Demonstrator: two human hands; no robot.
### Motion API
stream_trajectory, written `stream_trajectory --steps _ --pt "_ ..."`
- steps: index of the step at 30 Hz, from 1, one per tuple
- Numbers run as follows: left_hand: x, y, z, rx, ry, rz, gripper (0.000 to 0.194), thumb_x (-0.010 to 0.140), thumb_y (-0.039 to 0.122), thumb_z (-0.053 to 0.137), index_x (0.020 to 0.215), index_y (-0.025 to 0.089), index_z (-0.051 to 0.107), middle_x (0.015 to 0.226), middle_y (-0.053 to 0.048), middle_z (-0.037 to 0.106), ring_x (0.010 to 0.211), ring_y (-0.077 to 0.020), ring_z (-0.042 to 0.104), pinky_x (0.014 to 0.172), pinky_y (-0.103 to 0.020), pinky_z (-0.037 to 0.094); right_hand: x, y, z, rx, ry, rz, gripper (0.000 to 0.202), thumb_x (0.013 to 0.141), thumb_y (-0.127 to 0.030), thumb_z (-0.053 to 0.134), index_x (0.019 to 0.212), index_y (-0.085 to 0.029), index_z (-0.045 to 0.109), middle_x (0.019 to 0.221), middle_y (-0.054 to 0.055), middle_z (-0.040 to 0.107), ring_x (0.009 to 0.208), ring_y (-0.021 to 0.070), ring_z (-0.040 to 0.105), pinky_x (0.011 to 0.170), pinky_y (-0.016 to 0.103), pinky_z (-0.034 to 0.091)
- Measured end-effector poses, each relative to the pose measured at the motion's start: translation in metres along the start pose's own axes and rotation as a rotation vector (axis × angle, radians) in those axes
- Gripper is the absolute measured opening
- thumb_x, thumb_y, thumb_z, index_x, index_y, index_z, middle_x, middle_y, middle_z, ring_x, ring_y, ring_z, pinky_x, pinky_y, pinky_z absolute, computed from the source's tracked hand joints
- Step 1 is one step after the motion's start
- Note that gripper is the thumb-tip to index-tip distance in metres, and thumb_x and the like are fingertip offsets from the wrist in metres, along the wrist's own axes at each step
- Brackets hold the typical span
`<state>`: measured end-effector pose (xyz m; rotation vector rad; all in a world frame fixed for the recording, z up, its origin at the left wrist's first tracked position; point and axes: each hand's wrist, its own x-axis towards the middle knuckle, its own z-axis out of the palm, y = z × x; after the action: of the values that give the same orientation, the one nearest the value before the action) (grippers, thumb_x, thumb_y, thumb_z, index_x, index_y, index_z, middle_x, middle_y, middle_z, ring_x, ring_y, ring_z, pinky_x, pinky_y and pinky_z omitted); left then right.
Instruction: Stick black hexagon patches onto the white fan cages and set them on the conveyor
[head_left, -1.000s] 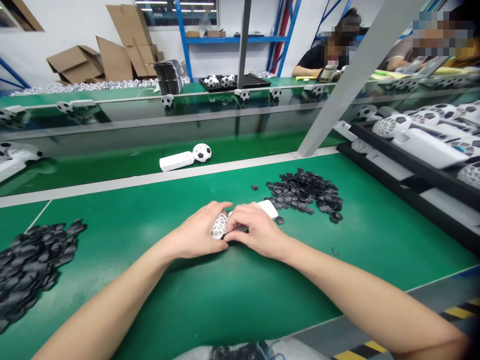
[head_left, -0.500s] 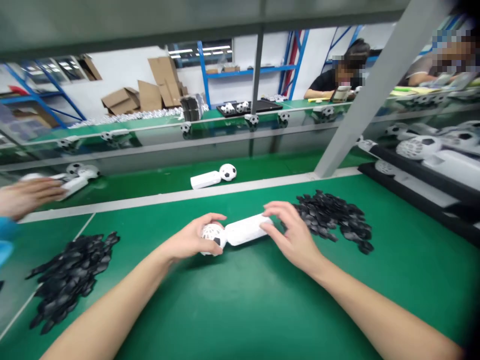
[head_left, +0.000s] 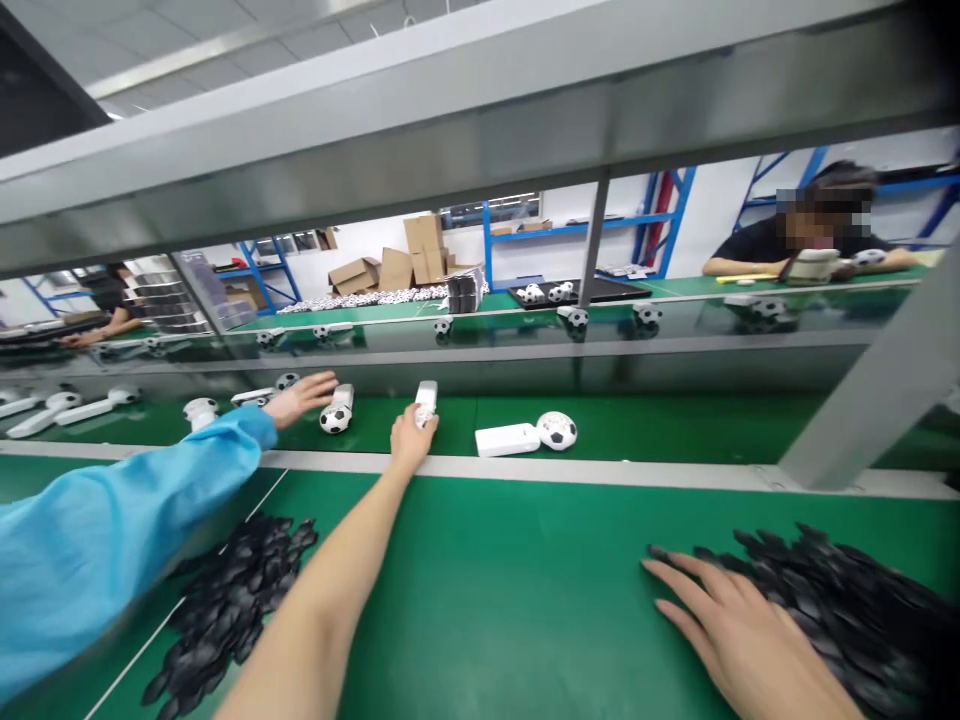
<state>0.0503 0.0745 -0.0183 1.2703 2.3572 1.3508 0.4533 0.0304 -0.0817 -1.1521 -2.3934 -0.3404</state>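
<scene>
My left hand [head_left: 411,440] reaches across to the sunken green belt, its fingers closed round the football-patterned head of a white handheld fan [head_left: 427,393]. The fan's handle points away from me; my fingers hide most of the head. My right hand [head_left: 739,620] hovers low at the right, fingers spread, beside a heap of thin black pieces [head_left: 840,610]. One black piece lies by its fingertips; whether they touch, I cannot tell. Another white fan [head_left: 517,437] lies on the belt to the right of my left hand, and one more fan [head_left: 337,412] lies to its left.
A co-worker's blue sleeve [head_left: 150,530] crosses from the left, the hand [head_left: 300,398] open over the belt. Another black heap [head_left: 240,590] lies below that sleeve. A pale ledge [head_left: 637,473] edges the belt, and a slanted metal post [head_left: 862,380] rises at the right.
The fan held between both my hands over the bench is now on the belt in my left hand. My right hand has let go and moved right. The co-worker's arm reaches further in.
</scene>
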Motion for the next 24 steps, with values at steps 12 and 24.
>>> stream_trajectory --steps 12,24 --pt "0.001 -0.025 0.016 0.213 0.058 0.184 0.076 0.066 0.05 0.066 0.125 0.011 0.039 0.12 -0.016 0.047 0.113 -0.031 0.041 0.094 -0.04 0.034 0.008 0.003 -0.006 -0.131 0.089 0.024 0.058 0.087 -0.051 0.019 0.105 -0.019 0.064 0.111 0.014 0.06 0.098 0.0329 0.055 0.064 0.044 0.048" --pt "-0.022 -0.025 0.002 0.363 0.141 0.267 0.064 0.076 0.054 0.055 0.124 0.013 0.041 0.124 -0.013 0.045 0.118 -0.0247 0.038 0.097 -0.034 0.033 0.004 0.013 0.007 0.022 -0.022 0.005 0.046 0.085 -0.048 0.03 0.098 -0.019 0.064 0.105 0.01 0.063 0.092 0.0285 0.058 0.074 0.044 0.047"
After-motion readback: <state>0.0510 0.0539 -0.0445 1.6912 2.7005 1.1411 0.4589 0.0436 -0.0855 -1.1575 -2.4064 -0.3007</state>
